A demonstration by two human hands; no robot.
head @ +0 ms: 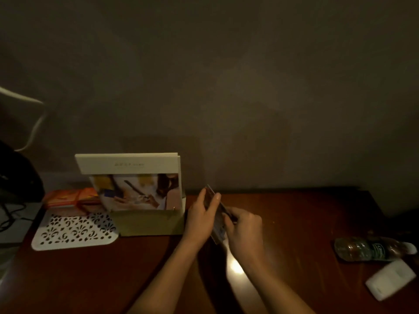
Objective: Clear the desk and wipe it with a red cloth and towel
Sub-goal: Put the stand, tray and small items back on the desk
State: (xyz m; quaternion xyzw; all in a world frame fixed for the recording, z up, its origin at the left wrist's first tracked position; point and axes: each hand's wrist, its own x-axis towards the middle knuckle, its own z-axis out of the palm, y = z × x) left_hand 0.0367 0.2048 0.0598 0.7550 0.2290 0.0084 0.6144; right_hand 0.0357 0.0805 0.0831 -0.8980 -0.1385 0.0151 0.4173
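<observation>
Over the dark red-brown desk [113, 279], my left hand [200, 217] and my right hand [244, 230] both hold a thin flat item [218, 225], maybe a card or small case, standing on edge between them. The left hand's fingers wrap round its far side, with the thumb near its top. The right hand pinches its near edge. The item is blurred and I cannot tell what it is. No red cloth or towel is in view.
A white photo album [133, 184] stands in an olive box [149, 223] at the back left. A white cut-out mat [74, 230] and orange packets [70, 198] lie left of the box. A plastic bottle [371, 249] and a white block [392, 279] lie at the right edge.
</observation>
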